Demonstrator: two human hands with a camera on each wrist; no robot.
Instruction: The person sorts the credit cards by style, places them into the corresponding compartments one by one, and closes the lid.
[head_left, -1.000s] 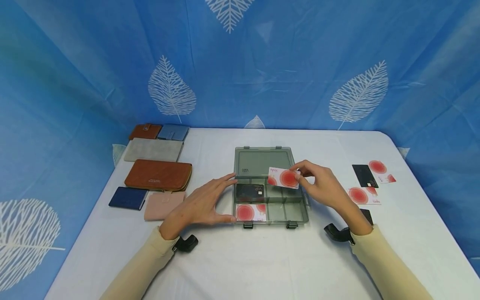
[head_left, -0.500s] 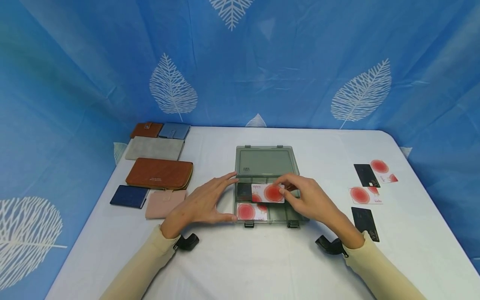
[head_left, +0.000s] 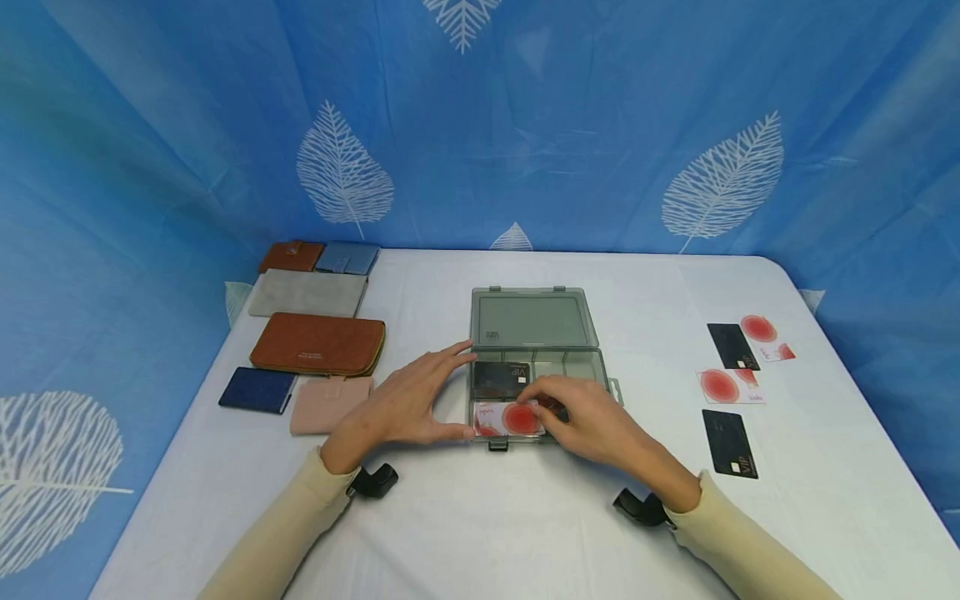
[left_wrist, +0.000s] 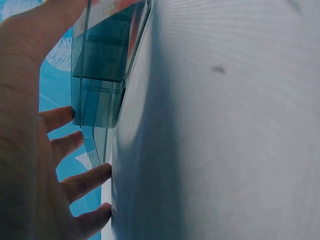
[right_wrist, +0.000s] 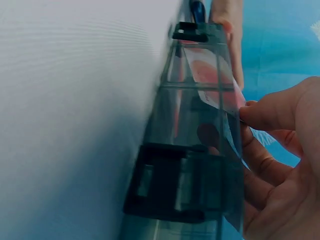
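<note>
A translucent grey-green compartment box lies on the table with its lid folded back. My right hand pinches the right end of a white card with red circles over the front left compartment. In the right wrist view that red-and-white card slants down behind the box's clear front wall, thumb and finger on its edge. A black VIP card rests in the compartment behind. My left hand steadies the box's left side, fingers spread; the left wrist view shows fingertips at its wall.
On the right of the table lie black cards and red-and-white cards. Several wallets stand at the left: a brown zip wallet, a grey one, a pink one and a navy one.
My right hand has carried the red-and-white card left and toward me, from over the box's rear compartments down to the front left one. My left hand stays at the box's side.
</note>
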